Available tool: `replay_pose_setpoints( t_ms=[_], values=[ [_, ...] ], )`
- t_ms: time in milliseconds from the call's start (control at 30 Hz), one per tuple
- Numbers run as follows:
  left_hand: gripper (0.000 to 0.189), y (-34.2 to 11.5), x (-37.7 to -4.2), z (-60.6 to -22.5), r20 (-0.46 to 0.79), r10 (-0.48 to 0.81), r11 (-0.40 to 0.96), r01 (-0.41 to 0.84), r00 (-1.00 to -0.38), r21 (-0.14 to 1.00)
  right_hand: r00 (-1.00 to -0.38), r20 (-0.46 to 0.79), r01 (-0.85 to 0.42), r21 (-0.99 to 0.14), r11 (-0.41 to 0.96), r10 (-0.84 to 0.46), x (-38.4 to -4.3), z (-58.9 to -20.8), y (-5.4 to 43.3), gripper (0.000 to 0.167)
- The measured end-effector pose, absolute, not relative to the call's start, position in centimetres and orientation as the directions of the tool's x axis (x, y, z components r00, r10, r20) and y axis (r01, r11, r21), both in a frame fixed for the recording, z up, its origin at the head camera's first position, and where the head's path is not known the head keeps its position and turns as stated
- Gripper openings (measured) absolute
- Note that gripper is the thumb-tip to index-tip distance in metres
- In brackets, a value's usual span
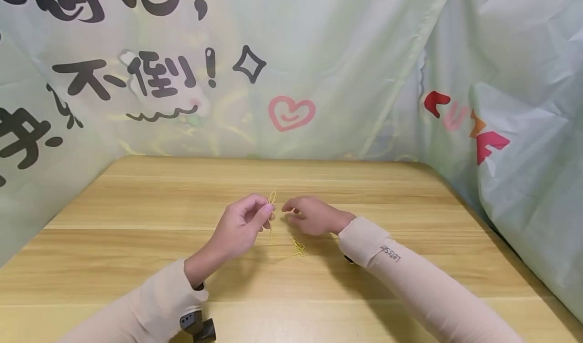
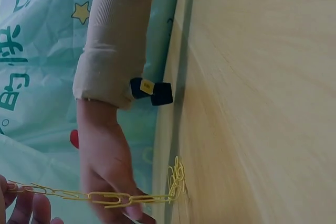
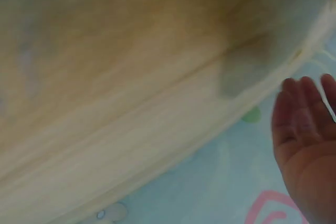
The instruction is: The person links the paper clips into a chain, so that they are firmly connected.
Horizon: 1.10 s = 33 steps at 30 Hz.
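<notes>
My left hand (image 1: pixel 239 226) pinches the end of a yellow paper clip chain between thumb and fingers, with one clip (image 1: pixel 272 196) poking up above the thumb tip. In the left wrist view the linked chain (image 2: pixel 110 199) runs from the left fingers (image 2: pixel 21 205) down to the table. Its lower part (image 1: pixel 298 247) lies in a small heap on the wood, between the two hands. My right hand (image 1: pixel 314 215) hovers just right of the left one, fingers loosely bent and holding nothing. The right wrist view shows its palm (image 3: pixel 310 166) with the fingers extended.
A light wooden table (image 1: pixel 136 196) lies under both arms. Pale green printed curtains (image 1: pixel 346 54) hang behind it and along both sides. Dark wrist cameras sit at the cuffs, the left camera (image 1: pixel 198 327) showing clearly.
</notes>
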<state>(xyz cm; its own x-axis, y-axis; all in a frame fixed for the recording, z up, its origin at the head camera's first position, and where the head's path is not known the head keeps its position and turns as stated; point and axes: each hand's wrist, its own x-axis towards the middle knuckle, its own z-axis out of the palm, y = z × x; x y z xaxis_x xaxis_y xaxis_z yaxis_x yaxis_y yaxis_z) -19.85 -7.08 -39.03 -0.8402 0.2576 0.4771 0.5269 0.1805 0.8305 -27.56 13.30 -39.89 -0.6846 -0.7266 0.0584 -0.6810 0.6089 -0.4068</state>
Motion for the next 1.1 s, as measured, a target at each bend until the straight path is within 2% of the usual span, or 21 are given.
replay_pose_setpoints(
  t_ms=[233, 367, 467, 700, 933, 1100],
  values=[
    [0.012, -7.0, -19.8, -39.2, 0.476, 0.260, 0.178, 0.526, -0.840, 0.831, -0.686, -0.134, -0.641, -0.354, 0.681, -0.715, -27.7, -40.4, 12.1, 0.049],
    [0.012, -7.0, -19.9, -39.4, 0.473, 0.268, 0.175, 0.525, -0.839, 0.833, -0.670, -0.191, -0.654, -0.308, 0.692, -0.718, -27.7, -40.3, 11.7, 0.045],
    [0.013, -7.0, -20.0, -39.5, 0.472, 0.275, 0.172, 0.526, -0.838, 0.833, -0.660, -0.217, -0.670, -0.261, 0.695, -0.719, -27.6, -40.1, 11.6, 0.041],
    [0.013, -7.1, -20.0, -39.4, 0.448, 0.277, 0.196, 0.507, -0.850, 0.840, -0.686, -0.253, -0.649, -0.211, 0.731, -0.682, -27.5, -39.5, 11.5, 0.047],
    [0.013, -7.1, -19.9, -39.1, 0.426, 0.278, 0.202, 0.486, -0.861, 0.850, -0.710, -0.304, -0.625, -0.144, 0.767, -0.636, -27.6, -39.3, 10.4, 0.062],
    [0.013, -7.2, -19.7, -39.0, 0.414, 0.277, 0.219, 0.476, -0.867, 0.852, -0.695, -0.315, -0.644, -0.126, 0.754, -0.646, -27.8, -39.1, 10.1, 0.054]
  ],
)
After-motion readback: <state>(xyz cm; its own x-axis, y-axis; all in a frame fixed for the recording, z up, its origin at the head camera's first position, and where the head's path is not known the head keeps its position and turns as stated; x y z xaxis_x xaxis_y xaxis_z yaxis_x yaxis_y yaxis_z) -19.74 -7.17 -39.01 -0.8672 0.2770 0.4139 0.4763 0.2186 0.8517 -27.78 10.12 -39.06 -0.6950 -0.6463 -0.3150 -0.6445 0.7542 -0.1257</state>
